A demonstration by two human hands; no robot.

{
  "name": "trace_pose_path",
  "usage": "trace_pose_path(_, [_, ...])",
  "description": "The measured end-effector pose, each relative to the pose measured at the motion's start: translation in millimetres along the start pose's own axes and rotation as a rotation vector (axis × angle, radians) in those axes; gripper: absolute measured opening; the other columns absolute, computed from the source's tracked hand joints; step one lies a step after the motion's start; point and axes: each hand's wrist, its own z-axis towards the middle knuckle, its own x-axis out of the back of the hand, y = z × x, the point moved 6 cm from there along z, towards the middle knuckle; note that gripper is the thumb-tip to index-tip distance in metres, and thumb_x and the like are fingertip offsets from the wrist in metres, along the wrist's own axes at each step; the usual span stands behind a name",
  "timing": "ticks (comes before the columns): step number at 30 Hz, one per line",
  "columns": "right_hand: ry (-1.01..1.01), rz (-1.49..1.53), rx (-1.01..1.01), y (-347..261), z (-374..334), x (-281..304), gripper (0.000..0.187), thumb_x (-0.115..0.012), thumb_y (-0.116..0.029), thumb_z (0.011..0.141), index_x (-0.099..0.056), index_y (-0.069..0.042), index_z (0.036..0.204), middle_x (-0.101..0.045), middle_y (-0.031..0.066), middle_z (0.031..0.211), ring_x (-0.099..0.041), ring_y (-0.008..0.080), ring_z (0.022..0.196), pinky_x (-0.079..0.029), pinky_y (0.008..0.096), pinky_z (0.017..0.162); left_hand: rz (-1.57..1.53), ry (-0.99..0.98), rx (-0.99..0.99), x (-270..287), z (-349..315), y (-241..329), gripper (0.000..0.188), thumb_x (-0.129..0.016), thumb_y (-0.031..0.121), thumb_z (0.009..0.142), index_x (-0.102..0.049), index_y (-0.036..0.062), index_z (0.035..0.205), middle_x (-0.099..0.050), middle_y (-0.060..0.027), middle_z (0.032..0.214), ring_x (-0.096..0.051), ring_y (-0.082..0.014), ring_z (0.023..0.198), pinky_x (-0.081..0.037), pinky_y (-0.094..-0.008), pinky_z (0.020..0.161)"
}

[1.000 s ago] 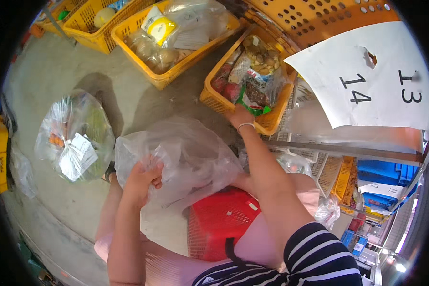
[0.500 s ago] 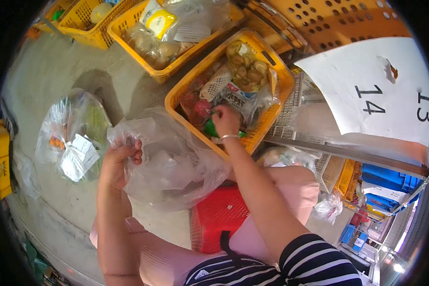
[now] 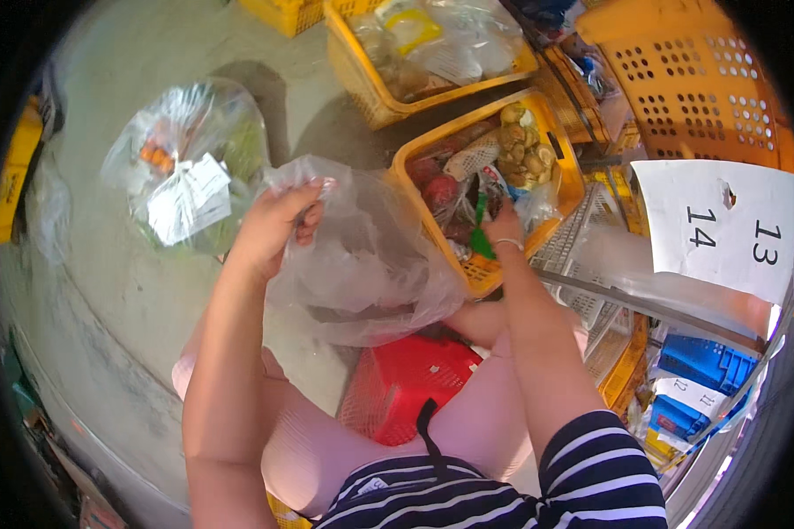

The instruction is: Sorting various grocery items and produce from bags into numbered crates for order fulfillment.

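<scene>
My left hand (image 3: 280, 222) is closed on the rim of a large clear plastic bag (image 3: 362, 256), which hangs between my arms. Over a yellow crate (image 3: 425, 231) to the right, my right hand (image 3: 506, 227) has its fingers closed on a packet with a green edge (image 3: 481, 231); its contents are too blurred to name. Inside the crate lie brownish mushrooms (image 3: 528, 152) at the far end, a pale net-wrapped item (image 3: 470, 157) and a red bagged item (image 3: 440, 189) on the left side.
A tied clear bag of produce (image 3: 247, 141) with a white slip (image 3: 190, 201) stands on the floor at left. A second yellow crate (image 3: 388, 108) holds bagged goods at the back. A red basket (image 3: 397, 388) sits between my legs. Metal shelving (image 3: 653, 310) runs along the right.
My right hand has raised the green-edged packet inside the crate, turning it more upright. My left hand still grips the plastic bag. The whole view has shifted, moving the scene rightward.
</scene>
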Motion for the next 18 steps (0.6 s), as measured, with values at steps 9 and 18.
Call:
trace_pose_path(9, [0.29,-0.562,0.51,3.3,39.2,44.0,0.056,-0.057,-0.011,0.08,-0.042,-0.02,0.133,-0.045,0.0084,0.132,-0.056,0.0314,0.105,-0.052,0.0425,0.08,0.07,-0.025,-0.043,-4.4,4.6,-8.4,0.022,-0.056,0.026,0.086,-0.062,0.0057,0.092,-0.047,0.0014,0.063,-0.042,-0.0096,0.055,-0.034,-0.0249,0.049])
trace_pose_path(18, [-0.053,-0.526,0.265,-21.9,43.2,44.1,0.074,-0.067,-0.025,0.076,-0.031,-0.01,0.139,-0.044,0.0186,0.133,-0.057,0.0337,0.104,-0.051,0.0396,0.082,0.226,-0.105,0.167,-13.4,20.9,-18.5,0.025,-0.057,0.028,0.088,-0.062,0.0048,0.094,-0.043,0.0023,0.062,-0.038,-0.0091,0.054,-0.03,-0.0246,0.047])
